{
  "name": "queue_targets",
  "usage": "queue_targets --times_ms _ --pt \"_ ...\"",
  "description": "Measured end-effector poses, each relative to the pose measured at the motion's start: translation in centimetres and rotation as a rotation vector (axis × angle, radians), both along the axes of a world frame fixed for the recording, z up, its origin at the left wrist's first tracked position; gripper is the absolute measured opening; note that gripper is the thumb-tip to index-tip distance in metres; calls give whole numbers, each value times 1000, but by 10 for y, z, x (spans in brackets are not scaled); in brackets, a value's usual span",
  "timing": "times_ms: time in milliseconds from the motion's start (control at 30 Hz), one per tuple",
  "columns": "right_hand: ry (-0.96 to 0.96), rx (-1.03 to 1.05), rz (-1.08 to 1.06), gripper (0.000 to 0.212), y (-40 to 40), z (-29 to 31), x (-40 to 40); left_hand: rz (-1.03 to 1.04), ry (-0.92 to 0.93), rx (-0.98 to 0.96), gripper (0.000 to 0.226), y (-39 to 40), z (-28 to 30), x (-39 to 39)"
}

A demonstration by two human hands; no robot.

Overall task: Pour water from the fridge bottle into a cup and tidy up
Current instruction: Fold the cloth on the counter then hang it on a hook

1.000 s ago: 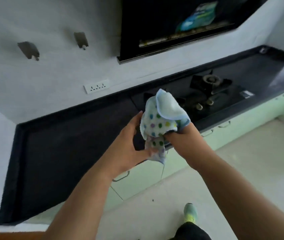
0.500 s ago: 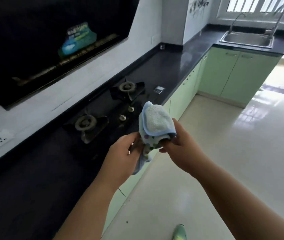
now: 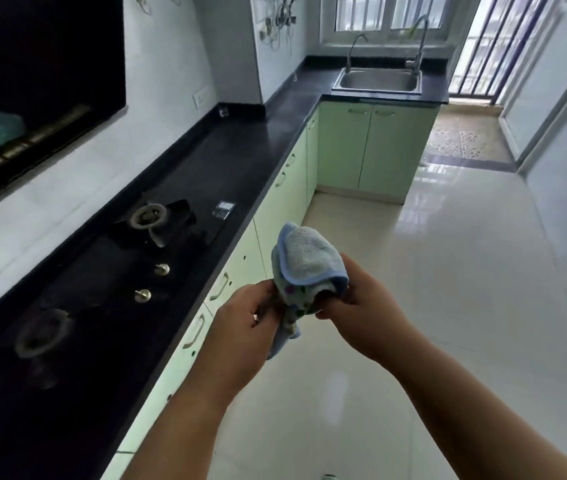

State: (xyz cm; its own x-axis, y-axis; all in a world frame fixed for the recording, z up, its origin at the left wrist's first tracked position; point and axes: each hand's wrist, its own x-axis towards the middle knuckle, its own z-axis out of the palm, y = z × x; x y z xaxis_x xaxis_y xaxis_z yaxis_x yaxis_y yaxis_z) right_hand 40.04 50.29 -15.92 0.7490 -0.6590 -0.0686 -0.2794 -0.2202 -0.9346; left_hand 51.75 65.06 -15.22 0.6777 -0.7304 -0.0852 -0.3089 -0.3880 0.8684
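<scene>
Kitchen w/ a long black surface (image 3: pixel 240 157) running along the left wall, pale green cabinets (image 3: pixel 285 199) sitting under it, glossy white floor (image 3: pixel 448 271) stretching to the right. At far left a black hood (image 3: pixel 43 64) is hanging on the wall; below it a 2-burner gas stove (image 3: pixel 109 265) is lying in the surface, knobs facing front. Mid-frame, above the floor just off the cabinet fronts, both hands are holding a light blue cloth (image 3: pixel 306 268) w/ coloured dots & blue trim. Left hand (image 3: pixel 244 330) is gripping the cloth's lower hanging part, fingers curling round it. Right hand (image 3: pixel 361 313) is pinching the bunched upper part, fingers curling in, thumb tucking under the fold. Farther back, right of centre, a steel sink (image 3: pixel 377 81) w/ 2 taps is sitting under a window. No bottle or cup showing in view.
</scene>
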Motion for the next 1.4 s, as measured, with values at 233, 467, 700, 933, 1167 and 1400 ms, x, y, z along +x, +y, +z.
queue_targets --times_ms 233,467,700,933,1167,1400 --pt "41 -6 -159 65 -61 -19 2 -175 7 23 23 -80 -24 28" --pt "103 -71 -267 56 -127 -20 47 -367 116 -3 28 -166 -35 94" --pt "102 -98 -441 52 -199 -15 98 -555 179 -12 39 -266 -22 163" --pt "98 -44 -537 41 -270 -29 113 -643 118 22 41 -360 -34 185" --pt "121 -29 -462 48 -402 -50 136 -569 74 74 50 -485 -56 203" --pt "83 -31 -258 54 -547 -39 181 -372 125 29 54 -596 -39 228"
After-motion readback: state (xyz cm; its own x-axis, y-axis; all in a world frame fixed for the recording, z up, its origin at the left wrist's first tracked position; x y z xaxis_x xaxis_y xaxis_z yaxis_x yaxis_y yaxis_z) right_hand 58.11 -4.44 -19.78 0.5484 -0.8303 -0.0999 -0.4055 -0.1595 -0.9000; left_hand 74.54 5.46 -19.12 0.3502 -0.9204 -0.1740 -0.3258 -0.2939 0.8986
